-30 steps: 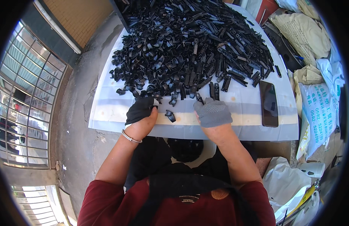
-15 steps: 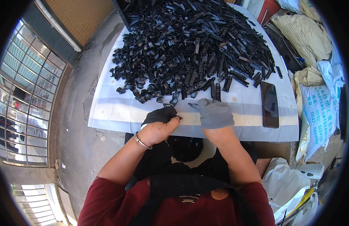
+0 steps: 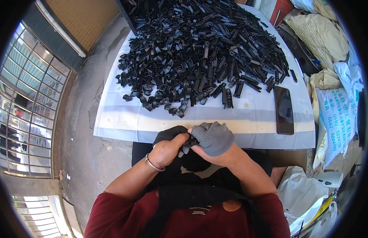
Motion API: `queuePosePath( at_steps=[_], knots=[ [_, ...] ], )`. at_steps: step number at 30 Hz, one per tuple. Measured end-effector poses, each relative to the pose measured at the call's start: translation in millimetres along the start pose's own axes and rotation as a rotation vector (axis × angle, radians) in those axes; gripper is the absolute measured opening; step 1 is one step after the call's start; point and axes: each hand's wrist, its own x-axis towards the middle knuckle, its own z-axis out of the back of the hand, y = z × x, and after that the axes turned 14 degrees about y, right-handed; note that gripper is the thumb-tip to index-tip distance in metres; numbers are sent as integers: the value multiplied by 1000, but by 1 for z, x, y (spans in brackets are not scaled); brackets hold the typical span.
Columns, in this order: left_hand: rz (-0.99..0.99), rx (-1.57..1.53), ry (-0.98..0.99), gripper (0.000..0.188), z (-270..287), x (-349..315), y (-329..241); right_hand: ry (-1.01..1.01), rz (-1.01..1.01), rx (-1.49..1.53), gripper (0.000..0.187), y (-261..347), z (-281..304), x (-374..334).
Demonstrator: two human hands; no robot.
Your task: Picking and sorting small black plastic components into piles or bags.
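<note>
My left hand (image 3: 168, 146), in a black partial glove with the thumb bare, is closed on a small black plastic piece (image 3: 190, 141). Against it presses my right hand (image 3: 212, 139), gloved in grey dotted fabric, its fingers closed around the same small black work. The two hands meet just off the table's near edge, above my lap. Fingers cover most of what they grip, so its exact shape is hidden. Beyond them lies a big heap of black plastic parts: short curved clips (image 3: 160, 75) on the left, long narrow strips (image 3: 239, 47) on the right.
A white cloth (image 3: 124, 123) covers the table under the heap. To the right lies a dark phone (image 3: 284, 110). Woven sacks (image 3: 320, 37) and a white plastic bag (image 3: 301, 194) crowd the right side. A barred window (image 3: 31, 99) stands at the left.
My right hand has come back from the near edge of the heap and joined the left. Both hands are now closer to me, pressed together around the black plastic.
</note>
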Motion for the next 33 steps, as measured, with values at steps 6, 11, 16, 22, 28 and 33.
queuePosePath(
  at_steps=[6,11,16,22,28,33],
  knots=[
    [362,-622,-56,48,-11,-2,19,19,-34,70,35,15,3,6],
    [334,-662,-212,39,1,4,-12,-91,-76,108,32,4,5,1],
    [221,-573,-224,43,-2,4,2,-62,-56,20,26,7,8,1],
    [129,-198,-277,39,-5,6,-4,-20,-68,-105,21,12,5,3],
    [120,-73,-134,41,-5,5,-35,-172,-23,-247,18,15,-15,4],
    [163,-553,-67,38,1,4,-5,-287,97,-44,19,6,-11,7]
  ],
)
